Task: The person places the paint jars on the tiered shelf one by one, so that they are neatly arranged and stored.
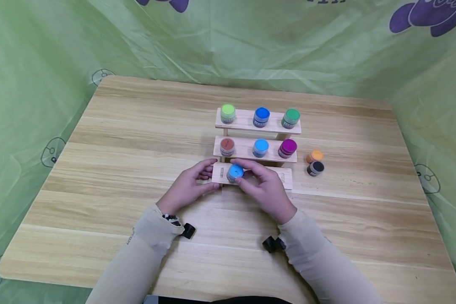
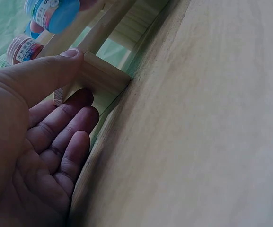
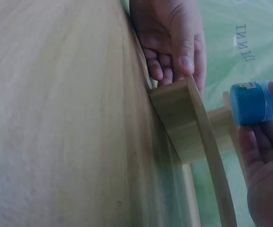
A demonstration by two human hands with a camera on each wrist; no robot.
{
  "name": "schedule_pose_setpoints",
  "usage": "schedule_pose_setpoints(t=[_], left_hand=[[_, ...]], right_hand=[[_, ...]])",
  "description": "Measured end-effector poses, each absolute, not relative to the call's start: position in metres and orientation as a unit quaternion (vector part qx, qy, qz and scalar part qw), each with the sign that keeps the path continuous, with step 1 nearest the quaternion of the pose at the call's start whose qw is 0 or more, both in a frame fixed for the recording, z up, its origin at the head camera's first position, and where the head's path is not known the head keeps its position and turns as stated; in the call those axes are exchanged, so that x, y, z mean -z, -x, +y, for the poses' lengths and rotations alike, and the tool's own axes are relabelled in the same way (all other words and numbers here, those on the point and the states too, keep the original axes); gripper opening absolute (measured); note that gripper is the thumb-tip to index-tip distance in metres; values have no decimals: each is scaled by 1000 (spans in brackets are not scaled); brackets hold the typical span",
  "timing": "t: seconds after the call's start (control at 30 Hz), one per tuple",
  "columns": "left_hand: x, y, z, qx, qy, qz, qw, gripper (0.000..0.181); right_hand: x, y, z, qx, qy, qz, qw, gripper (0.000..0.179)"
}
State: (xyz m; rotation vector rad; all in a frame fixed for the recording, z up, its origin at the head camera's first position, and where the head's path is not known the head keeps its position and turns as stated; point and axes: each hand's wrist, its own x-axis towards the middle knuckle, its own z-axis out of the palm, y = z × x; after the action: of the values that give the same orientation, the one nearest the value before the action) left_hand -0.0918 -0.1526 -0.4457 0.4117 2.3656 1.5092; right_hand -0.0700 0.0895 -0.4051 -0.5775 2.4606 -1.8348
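Note:
A stepped wooden rack (image 1: 255,150) with three tiers stands mid-table. My right hand (image 1: 264,190) pinches a light-blue-lidded paint jar (image 1: 234,172) between thumb and fingers, over the left part of the lowest tier. In the right wrist view this blue jar (image 3: 253,101) appears held off the board. My left hand (image 1: 191,183) holds the lowest tier's left end, thumb at the front corner and index finger at the back. In the left wrist view its thumb (image 2: 56,71) touches the board's edge, while the other fingers are loosely bent below.
The top tier bears light green, dark blue and green jars (image 1: 290,118). On the middle tier are brown, light blue and purple jars (image 1: 287,148). An orange jar (image 1: 314,156) and a black jar (image 1: 316,168) stand on the table (image 1: 365,202) right of the rack.

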Motion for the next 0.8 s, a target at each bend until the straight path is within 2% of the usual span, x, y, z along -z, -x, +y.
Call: schedule_pose_setpoints(t=[0.47, 0.8], left_hand=[[447, 92, -153, -528, -146, 823, 149, 66], [446, 91, -152, -529, -147, 823, 145, 66]], right_hand=[[414, 74, 77, 580, 190, 791, 40, 40], [419, 76, 72, 553, 199, 809, 21, 38]])
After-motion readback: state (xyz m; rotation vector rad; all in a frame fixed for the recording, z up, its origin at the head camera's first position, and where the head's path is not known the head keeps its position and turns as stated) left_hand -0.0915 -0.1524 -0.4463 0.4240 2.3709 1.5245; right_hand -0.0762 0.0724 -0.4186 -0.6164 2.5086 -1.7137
